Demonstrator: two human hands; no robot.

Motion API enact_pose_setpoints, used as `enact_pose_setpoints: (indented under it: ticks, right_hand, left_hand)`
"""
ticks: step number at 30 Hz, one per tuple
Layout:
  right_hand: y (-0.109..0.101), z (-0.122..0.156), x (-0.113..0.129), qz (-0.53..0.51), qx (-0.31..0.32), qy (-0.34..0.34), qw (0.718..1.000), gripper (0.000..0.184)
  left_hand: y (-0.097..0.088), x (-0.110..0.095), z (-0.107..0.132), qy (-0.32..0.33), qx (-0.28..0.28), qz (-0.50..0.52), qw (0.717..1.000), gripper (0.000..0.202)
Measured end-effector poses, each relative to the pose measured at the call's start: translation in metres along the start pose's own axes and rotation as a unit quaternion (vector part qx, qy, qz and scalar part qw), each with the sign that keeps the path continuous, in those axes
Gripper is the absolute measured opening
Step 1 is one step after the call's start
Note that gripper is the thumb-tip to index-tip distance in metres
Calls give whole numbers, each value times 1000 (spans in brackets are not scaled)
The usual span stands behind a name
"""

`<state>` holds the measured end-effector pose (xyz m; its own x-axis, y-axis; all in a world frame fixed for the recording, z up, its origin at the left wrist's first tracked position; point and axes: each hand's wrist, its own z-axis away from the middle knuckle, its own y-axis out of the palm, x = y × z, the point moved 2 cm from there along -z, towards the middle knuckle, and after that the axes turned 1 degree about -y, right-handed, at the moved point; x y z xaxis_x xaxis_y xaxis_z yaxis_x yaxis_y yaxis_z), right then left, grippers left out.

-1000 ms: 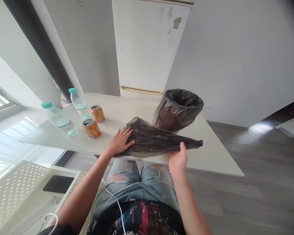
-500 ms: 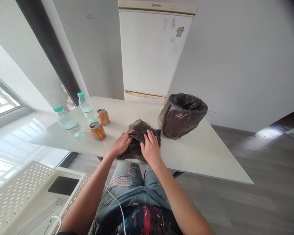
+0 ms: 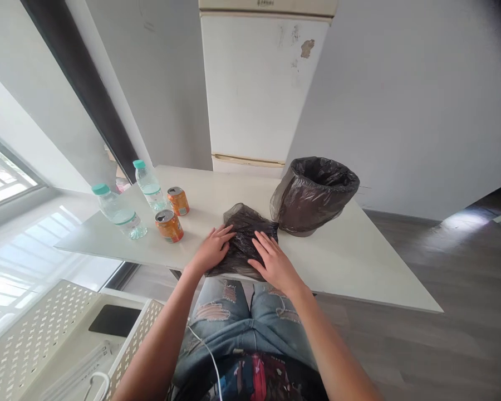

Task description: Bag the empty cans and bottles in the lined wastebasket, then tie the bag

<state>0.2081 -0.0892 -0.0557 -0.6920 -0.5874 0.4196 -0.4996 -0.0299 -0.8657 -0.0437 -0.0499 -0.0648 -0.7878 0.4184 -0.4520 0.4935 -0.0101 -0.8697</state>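
Note:
A thin black plastic bag (image 3: 245,239) lies crumpled and mostly flat at the front edge of the white table (image 3: 359,267). On its left part rests my left hand (image 3: 212,249), fingers stretched out over the plastic. My right hand (image 3: 274,262) lies on its right part with the fingers spread. Neither hand grips the bag. Just beyond its right corner stands a bin (image 3: 313,203) lined with a similar black bag folded over the rim.
Left on the table are two clear bottles (image 3: 127,220) (image 3: 151,192) with green caps and two orange cans (image 3: 170,227) (image 3: 178,201). A fridge (image 3: 263,83) stands behind. Low at left, a white perforated trolley (image 3: 37,328) holds a dark flat object (image 3: 114,320).
My right hand has shifted right and toward me, its fingers now spread wider. The raised fold of the bag between my hands now lies flatter. The view has shifted slightly.

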Motion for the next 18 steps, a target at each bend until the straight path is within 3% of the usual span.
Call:
enact_pose_setpoints:
  ticks: [4,6,8,10,11,14,18]
  right_hand:
    - [1,33,-23,-4,20,12,1000,82]
    - [2,50,-29,-3,26,1,1000,99]
    - [2,65,-31,4,45,-21,999,112]
    - [1,75,-31,8,57,-37,998,107]
    - [0,79,-32,7,56,-39,998,101]
    - [-4,86,-34,-3,30,-48,998,96]
    - [-13,88,-36,-48,-9,-67,997,85]
  left_hand:
    - [-11,-5,23,33,-67,11,997,47]
    - [-17,-4,44,50,-37,9,998,47]
    - [-19,-1,67,79,32,-11,996,75]
    - [-20,3,86,107,83,-39,990,102]
    - [-21,4,92,115,91,-48,988,104]
    - [-24,0,95,109,50,-46,992,87]
    - [-25,-17,80,114,-12,-38,993,80]
